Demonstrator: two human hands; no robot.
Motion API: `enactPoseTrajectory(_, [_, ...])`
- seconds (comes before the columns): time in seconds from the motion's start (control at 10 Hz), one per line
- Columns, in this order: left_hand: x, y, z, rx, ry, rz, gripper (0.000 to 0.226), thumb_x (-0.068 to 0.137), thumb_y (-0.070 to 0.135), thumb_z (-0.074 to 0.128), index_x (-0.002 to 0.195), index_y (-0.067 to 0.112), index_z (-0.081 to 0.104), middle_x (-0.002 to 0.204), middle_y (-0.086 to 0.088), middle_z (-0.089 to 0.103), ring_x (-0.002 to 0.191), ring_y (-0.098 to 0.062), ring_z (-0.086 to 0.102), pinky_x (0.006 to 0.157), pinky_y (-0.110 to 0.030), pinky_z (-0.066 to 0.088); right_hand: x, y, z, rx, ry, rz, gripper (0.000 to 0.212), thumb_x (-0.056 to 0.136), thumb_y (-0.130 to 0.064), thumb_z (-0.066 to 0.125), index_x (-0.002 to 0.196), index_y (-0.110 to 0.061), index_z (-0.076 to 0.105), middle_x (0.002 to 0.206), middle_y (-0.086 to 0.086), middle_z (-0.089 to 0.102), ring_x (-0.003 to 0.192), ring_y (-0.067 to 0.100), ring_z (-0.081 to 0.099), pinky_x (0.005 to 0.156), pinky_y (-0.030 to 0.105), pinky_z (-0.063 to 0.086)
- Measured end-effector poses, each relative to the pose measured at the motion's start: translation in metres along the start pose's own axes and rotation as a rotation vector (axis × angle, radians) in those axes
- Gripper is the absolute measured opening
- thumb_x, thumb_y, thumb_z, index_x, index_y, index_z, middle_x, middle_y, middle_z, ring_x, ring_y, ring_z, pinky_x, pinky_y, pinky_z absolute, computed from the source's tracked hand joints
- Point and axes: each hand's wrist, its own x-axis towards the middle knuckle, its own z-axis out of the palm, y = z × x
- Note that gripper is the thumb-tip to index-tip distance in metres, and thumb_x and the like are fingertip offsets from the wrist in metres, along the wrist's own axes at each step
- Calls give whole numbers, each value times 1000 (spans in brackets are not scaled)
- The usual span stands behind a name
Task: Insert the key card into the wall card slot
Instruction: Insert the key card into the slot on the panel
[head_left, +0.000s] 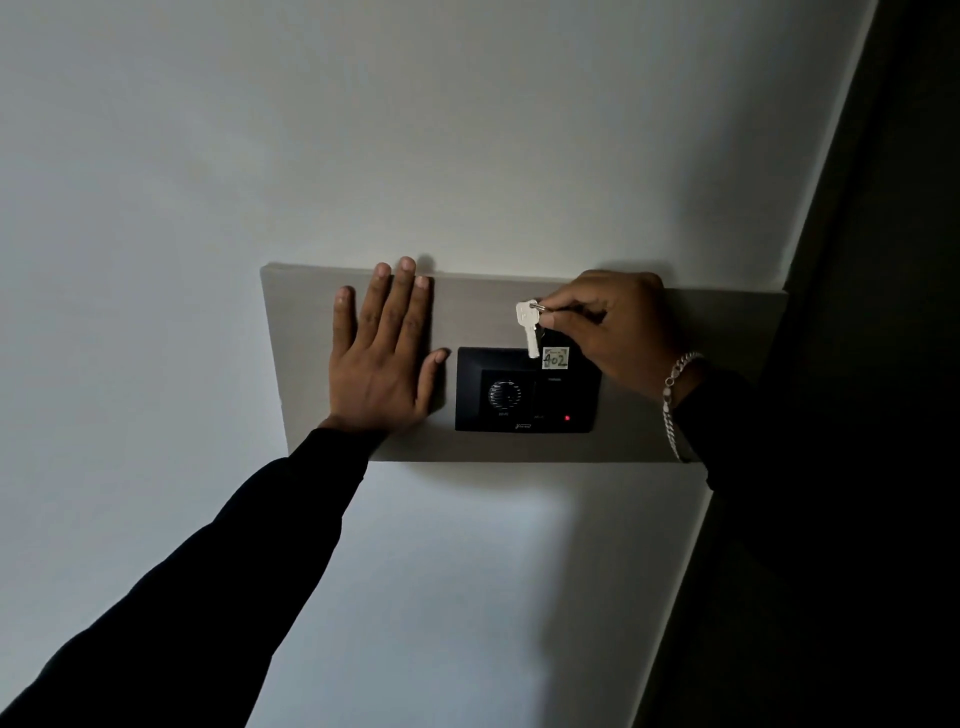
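Note:
A black wall unit (524, 400) with a round dial and a small red light (567, 418) sits on a grey panel (701, 322). Its card slot part is on the right half. My right hand (618, 325) pinches a key ring just above the unit; a silver key (528, 325) hangs from it over the unit's top edge. A dark key card with a small white label reading 402 (555, 358) stands at the top of the unit's right half, below my fingers. My left hand (384, 353) lies flat and open on the panel, left of the unit.
The grey panel is mounted on a plain white wall (260, 130). A dark vertical edge, a door or frame (857, 312), runs down the right side. A silver chain bracelet (672, 400) hangs on my right wrist. The room is dim.

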Motion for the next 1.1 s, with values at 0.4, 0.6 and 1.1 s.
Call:
enactPoseTrajectory(0.4, [-1, -2, 7, 17, 14, 10, 73, 97, 46, 32, 158, 8, 21, 168, -10, 17, 158, -27, 14, 125, -58, 17, -7, 3, 3, 7, 59, -9, 13, 79, -16, 74, 88, -7, 78, 90, 7, 78, 82, 15, 72, 80, 35, 57])
enactPoseTrajectory(0.6, [-4, -3, 9, 28, -8, 13, 73, 98, 46, 31, 159, 9, 18, 169, -9, 13, 158, -27, 12, 127, -55, 9, -11, 17, 10, -72, 96, -77, 10, 78, -15, 73, 87, -11, 78, 89, 4, 78, 85, 19, 67, 78, 36, 55])
enactPoseTrajectory(1.1, [32, 5, -27, -161, -153, 7, 70, 101, 45, 28, 156, 1, 24, 167, -19, 22, 157, -32, 14, 127, -58, 9, -37, -1, -5, -184, -14, -77, 42, 78, -13, 67, 121, -16, 64, 126, 1, 67, 116, 16, 61, 103, 34, 48])
